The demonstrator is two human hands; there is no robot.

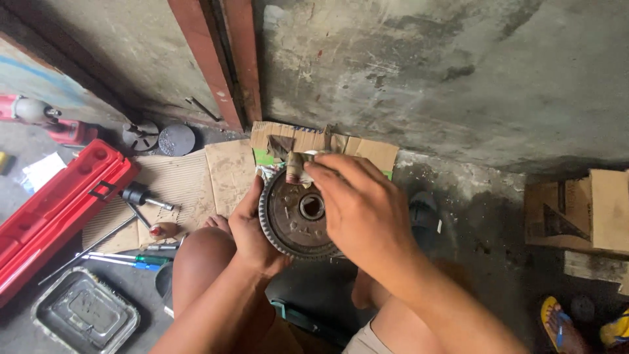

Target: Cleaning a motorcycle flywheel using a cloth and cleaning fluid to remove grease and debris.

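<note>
Left hand [252,229] is cupped round the left rim of a big toothed gear [295,213], holding it up over the knees, while the right hand [357,203] pinches a dirty rag [296,167] against its top edge. Cardboard [216,177] lies on the floor behind, with a red case [56,210] and screwdrivers [128,260] off to the left.

Concrete floor [472,210] — cardboard [196,177], red case [52,210], metal tray [85,314].

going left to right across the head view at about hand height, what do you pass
red tool case → ratchet handle → left hand → toothed gear wheel → right hand pressing a rag on it → dark sandal → cardboard box
</note>
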